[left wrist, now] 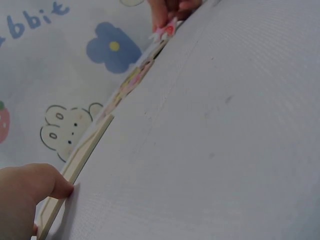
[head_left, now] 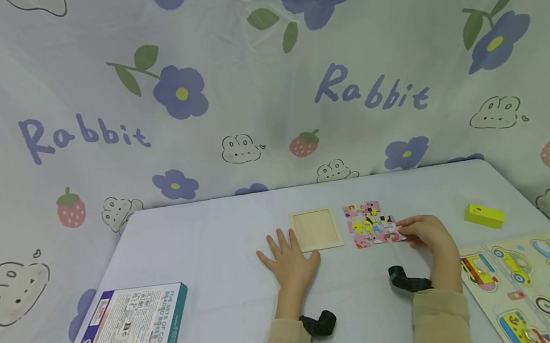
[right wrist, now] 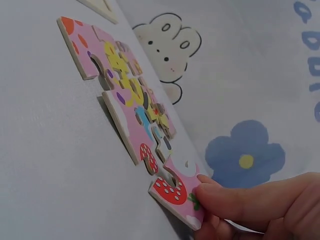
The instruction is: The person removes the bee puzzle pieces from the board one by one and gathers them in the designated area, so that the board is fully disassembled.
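My right hand pinches a pink puzzle piece with a red strawberry on it, between thumb and fingers. In the right wrist view that piece is slightly tilted at the near corner of a partly joined wooden jigsaw puzzle, which has pink and yellow pictures and a gap in its outline. With its fingers spread, my left hand lies at the left side of a shallow square wooden tray. The left thumb touches the tray's edge in the left wrist view. The tray stands left of the puzzle, bare inside.
A yellow block lies to the right of my right hand. Nearer on that side is a vehicle picture board. A flat printed box sits at the front left. Behind the white table hangs a patterned cloth.
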Available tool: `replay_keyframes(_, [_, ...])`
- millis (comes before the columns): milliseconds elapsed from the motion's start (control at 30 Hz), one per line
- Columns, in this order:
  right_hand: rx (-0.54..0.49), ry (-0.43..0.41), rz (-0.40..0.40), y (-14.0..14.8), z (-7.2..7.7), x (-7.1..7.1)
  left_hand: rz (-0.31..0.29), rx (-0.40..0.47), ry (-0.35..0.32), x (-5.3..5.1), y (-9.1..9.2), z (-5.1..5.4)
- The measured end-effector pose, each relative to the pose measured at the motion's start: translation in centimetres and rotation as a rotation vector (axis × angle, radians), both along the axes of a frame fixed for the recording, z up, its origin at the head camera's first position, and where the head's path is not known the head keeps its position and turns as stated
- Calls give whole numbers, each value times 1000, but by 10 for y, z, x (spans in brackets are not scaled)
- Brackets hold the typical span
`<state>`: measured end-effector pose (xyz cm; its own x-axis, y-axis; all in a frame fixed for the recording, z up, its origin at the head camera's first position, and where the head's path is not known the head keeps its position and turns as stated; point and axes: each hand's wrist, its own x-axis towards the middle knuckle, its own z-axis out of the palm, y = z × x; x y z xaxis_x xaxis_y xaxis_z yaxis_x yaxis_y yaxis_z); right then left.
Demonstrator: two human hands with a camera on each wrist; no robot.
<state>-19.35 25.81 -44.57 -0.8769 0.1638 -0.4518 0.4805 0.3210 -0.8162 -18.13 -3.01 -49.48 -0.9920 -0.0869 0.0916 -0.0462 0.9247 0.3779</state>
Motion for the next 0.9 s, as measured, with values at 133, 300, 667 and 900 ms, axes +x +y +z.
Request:
replay_keyframes(133, [21,10,2,-2,-1,-1,-2,3,3,0,0,0])
replay_keyframes(300, [32,16,2,-3,-2,-1,-4,1,6,2,0,2])
replay_keyframes(667, [36,18,14,-5,0,-1,-1,4,6,1,-1,2])
replay_keyframes(900, [36,11,2,-5,0,-1,-6,19,20,0,0,2])
